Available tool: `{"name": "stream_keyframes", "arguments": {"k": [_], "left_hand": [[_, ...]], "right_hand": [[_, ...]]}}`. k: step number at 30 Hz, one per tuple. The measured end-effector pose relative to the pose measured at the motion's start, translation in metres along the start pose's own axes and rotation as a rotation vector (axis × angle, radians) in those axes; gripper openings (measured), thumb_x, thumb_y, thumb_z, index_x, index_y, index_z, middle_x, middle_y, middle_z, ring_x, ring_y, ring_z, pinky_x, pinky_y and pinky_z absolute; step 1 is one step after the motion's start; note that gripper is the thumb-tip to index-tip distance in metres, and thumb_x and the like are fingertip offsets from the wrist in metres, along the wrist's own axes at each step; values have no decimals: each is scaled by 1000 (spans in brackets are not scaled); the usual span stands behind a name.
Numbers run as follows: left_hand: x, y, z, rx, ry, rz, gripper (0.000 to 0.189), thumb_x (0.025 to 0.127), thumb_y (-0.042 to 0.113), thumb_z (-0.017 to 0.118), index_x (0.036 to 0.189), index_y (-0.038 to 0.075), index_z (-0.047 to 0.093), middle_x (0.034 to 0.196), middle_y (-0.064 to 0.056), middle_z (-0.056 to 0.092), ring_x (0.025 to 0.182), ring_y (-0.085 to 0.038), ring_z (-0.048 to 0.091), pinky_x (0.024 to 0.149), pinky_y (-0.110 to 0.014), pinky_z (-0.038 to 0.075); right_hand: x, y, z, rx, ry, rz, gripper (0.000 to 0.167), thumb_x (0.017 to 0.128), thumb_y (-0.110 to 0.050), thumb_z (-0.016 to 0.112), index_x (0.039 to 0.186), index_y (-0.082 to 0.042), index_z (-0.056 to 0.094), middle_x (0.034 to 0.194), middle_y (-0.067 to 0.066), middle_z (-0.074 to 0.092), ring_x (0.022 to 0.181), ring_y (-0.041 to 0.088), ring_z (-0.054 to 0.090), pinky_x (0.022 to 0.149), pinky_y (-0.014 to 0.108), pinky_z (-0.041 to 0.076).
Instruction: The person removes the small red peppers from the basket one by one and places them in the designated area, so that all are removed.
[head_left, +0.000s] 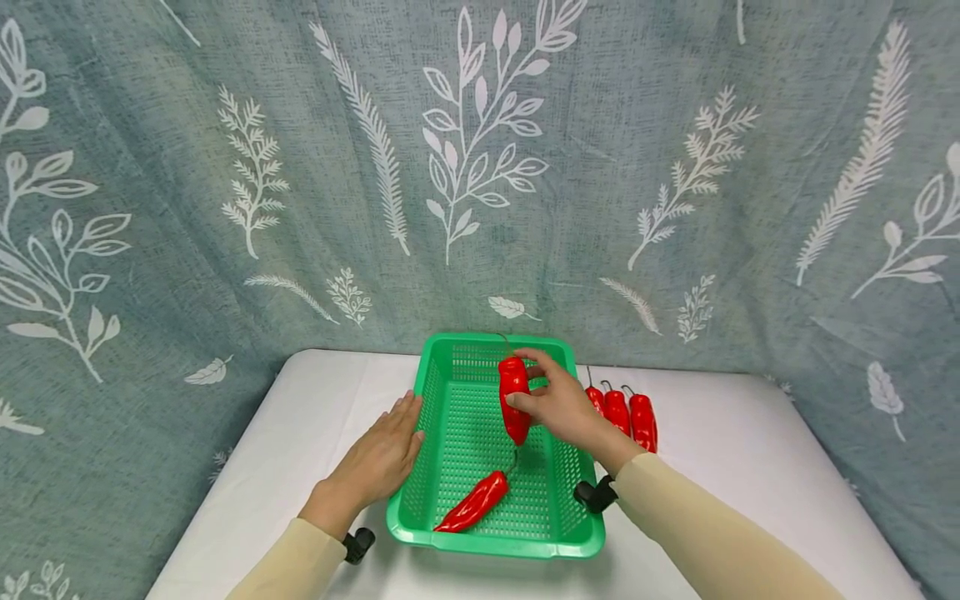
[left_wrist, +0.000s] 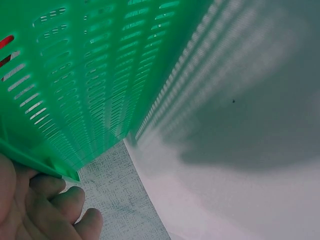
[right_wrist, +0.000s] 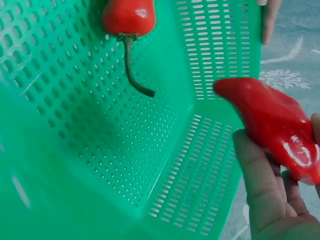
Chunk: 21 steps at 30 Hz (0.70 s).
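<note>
My right hand (head_left: 558,402) pinches a red pepper (head_left: 514,400) between thumb and fingers, over the green basket (head_left: 495,547). In the right wrist view the same pepper (right_wrist: 275,120) points its tip toward the basket's inside. Another red pepper (head_left: 474,502) lies on the basket floor near the front, its stem (right_wrist: 131,70) curving away. My left hand (head_left: 382,450) rests along the basket's left rim with fingers extended. Seen from the left wrist, the fingers (left_wrist: 68,202) lie at the rim, outside the slotted wall (left_wrist: 100,75).
Several red peppers (head_left: 617,411) lie side by side on the white table (head_left: 720,467), right of the basket and partly behind my right forearm. A grey-green curtain (head_left: 300,183) with white leaf prints hangs behind the table and along both sides.
</note>
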<state>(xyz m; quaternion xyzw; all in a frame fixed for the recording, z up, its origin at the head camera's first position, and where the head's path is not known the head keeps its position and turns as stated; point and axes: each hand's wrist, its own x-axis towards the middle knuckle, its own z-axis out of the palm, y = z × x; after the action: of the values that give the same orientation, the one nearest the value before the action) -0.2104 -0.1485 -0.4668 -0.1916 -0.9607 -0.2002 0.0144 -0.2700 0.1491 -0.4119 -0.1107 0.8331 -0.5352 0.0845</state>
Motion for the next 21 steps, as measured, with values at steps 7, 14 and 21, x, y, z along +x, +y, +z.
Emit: {"name": "stream_keyframes", "arguments": {"k": [7, 14, 21], "left_hand": [[0, 0, 0, 10, -4, 1, 60, 115, 27, 42, 164, -6, 26, 172, -23, 25, 160, -38, 26, 131, -54, 27], [0, 0, -1, 0, -5, -3, 61, 115, 27, 42, 164, -6, 26, 172, -23, 24, 160, -38, 26, 131, -54, 27], [0, 1, -1, 4, -12, -1, 61, 115, 27, 42, 164, -6, 25, 173, -23, 24, 160, -38, 26, 130, -55, 27]], "right_hand": [[-10, 1, -15, 11, 8, 7, 70, 96, -13, 77, 158, -19, 44, 143, 24, 54, 106, 32, 73, 72, 42, 67], [-17, 1, -32, 83, -6, 36, 73, 97, -9, 75, 160, -12, 40, 150, 25, 49, 108, 31, 72, 77, 45, 67], [-27, 3, -60, 17, 27, 45, 74, 97, -15, 76, 161, -12, 39, 150, 24, 51, 106, 28, 73, 77, 45, 67]]}}
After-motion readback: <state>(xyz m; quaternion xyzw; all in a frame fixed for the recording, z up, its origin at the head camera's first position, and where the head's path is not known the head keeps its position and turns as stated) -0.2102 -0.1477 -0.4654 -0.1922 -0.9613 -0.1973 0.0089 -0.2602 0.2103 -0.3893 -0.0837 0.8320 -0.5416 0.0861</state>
